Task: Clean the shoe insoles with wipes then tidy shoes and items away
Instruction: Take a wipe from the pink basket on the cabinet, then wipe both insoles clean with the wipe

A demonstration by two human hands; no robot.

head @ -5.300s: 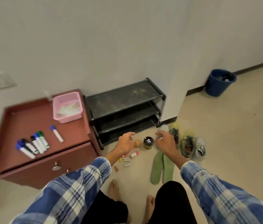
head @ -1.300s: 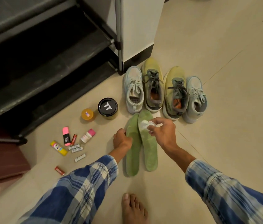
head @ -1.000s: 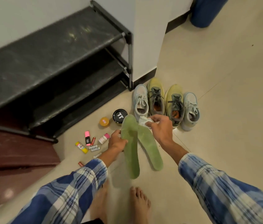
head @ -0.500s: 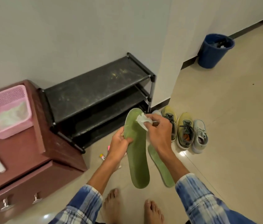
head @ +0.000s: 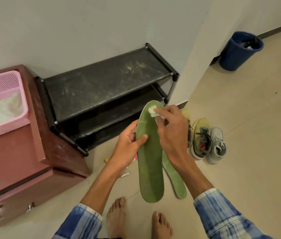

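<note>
At the far left a pink basket (head: pixel 1 81) with white material inside is seen on a reddish-brown cabinet (head: pixel 24 152). Beside the cabinet a black shoe rack (head: pixel 101 87) is set against the wall. In front of the rack a green insole (head: pixel 151 166) is held upright above the floor, toe end up. It is gripped by the left hand (head: pixel 127 147), with the thumb laid across its face and the fingers curled behind its left edge. A white wipe (head: pixel 152 111) is pressed against the toe end of the insole by the right hand (head: pixel 172 133), whose fingers are bent around it. A second insole (head: pixel 176 178) is left flat on the floor just beneath the right forearm. To its right a yellow shoe (head: pixel 202 138) and a grey shoe (head: pixel 218 145) are lined up side by side. A blue bin (head: pixel 238 52) is placed at the wall in the upper right.
</note>
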